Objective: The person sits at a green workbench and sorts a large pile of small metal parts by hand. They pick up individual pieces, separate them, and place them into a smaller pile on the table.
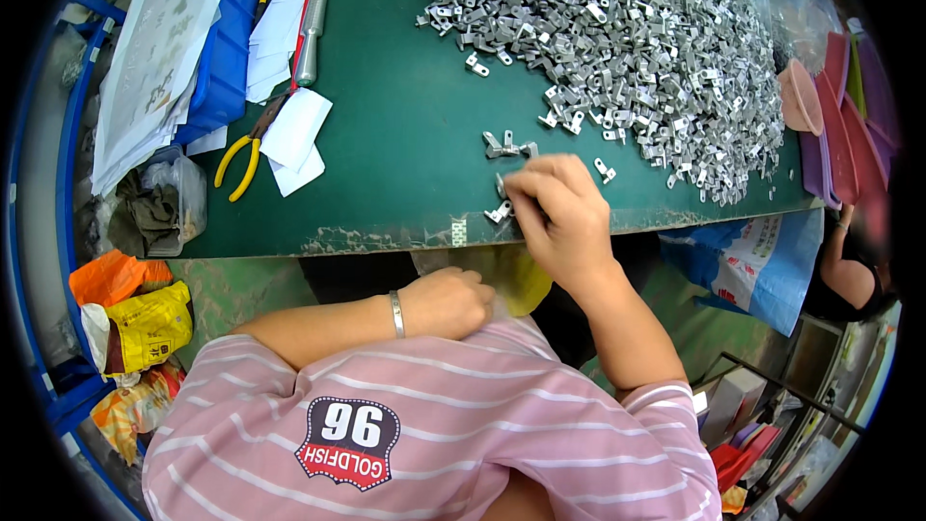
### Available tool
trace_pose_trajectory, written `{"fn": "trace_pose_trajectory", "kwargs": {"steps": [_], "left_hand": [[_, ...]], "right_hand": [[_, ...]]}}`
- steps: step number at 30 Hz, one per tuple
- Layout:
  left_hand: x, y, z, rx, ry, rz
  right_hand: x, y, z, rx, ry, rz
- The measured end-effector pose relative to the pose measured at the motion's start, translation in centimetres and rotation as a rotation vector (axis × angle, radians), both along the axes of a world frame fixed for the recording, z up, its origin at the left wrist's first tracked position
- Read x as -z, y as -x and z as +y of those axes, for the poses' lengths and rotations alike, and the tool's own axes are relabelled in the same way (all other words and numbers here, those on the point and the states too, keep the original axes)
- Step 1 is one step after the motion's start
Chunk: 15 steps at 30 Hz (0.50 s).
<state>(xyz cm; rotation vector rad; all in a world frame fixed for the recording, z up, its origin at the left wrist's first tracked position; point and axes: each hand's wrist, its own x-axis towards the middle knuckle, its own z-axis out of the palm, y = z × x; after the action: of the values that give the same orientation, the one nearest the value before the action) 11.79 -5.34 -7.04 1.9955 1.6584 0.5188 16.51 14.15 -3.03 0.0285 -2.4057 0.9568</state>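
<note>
My right hand (564, 212) is over the near edge of the green table, thumb and fingers drawn together in a pinch. At its fingertips stands a small metal bracket (500, 185), partly hidden by the fingers. Close by lie another bent bracket (500, 212) and a small cluster of brackets (506, 145). Below the table edge, in front of my lap, my left hand (449, 302) is curled closed; what it holds, if anything, is hidden. Beneath the hands a yellow bag or container (521, 280) shows in part. A big heap of silver brackets (617, 48) covers the table's far right.
Yellow-handled pliers (249, 143), white paper slips (297, 130) and a blue bin (224, 58) with printed sheets lie left on the green table (386, 116). Pink and purple trays (837, 125) stand right, near another person's arm (847, 265). A blue-white sack (757, 260) hangs below.
</note>
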Motion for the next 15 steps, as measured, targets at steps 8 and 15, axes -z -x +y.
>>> {"fn": "trace_pose_trajectory", "kwargs": {"steps": [8, 15], "left_hand": [[-0.2, 0.3, 0.2, 0.021, -0.006, 0.003], [0.4, 0.2, 0.5, 0.005, 0.029, -0.071]], "right_hand": [[-1.5, 1.9, 0.0, -0.053, -0.06, -0.017], [0.2, -1.5, -1.4, -0.314, -0.03, 0.025]]}}
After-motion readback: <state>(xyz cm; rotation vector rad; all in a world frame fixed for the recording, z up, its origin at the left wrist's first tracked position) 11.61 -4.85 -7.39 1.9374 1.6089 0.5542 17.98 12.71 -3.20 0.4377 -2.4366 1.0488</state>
